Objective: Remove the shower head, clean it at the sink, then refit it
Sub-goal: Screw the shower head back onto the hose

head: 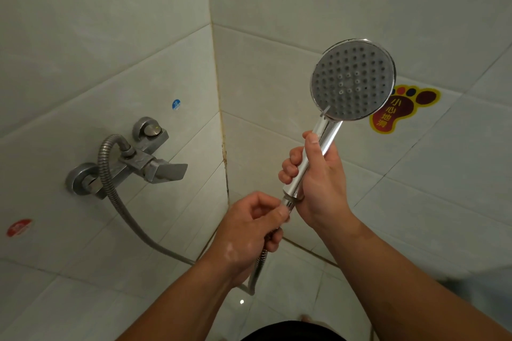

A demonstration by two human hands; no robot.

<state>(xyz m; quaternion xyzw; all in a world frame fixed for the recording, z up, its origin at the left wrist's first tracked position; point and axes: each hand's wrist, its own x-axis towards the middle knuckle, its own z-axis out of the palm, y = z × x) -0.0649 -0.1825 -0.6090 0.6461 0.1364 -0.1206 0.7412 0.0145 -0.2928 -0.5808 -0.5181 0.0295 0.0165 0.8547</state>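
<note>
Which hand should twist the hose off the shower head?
Probably the left hand: its fingers already pinch the hose nut under the handle, while the right hand grips the shower head.

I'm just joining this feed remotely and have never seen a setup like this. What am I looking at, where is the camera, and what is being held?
There is no machine: a person works bare-handed, filmed by one wide-angle camera on their head, looking down into a tiled shower corner. The right hand grips the chrome handle of the shower head, spray face toward the camera. The left hand pinches the nut where the metal hose joins the handle; they look joined. The hose loops back to the wall tap. A foot-shaped sticker sits on the tiles behind.
</note>
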